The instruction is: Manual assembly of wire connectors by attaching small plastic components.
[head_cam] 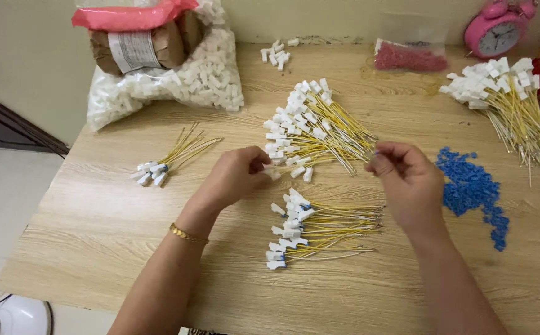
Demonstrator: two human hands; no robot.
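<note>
Both hands work one yellow wire [319, 162] strung left-to-right above the desk [96, 217]: the left hand [236, 174] pinches its white connector end [274, 172], the right hand [406, 177] pinches the far tip, bundles lying just beyond.

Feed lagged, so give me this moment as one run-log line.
left hand: pinching white connector | right hand: pinching yellow wire end | wire pile: behind hands | blue pieces: right
</note>
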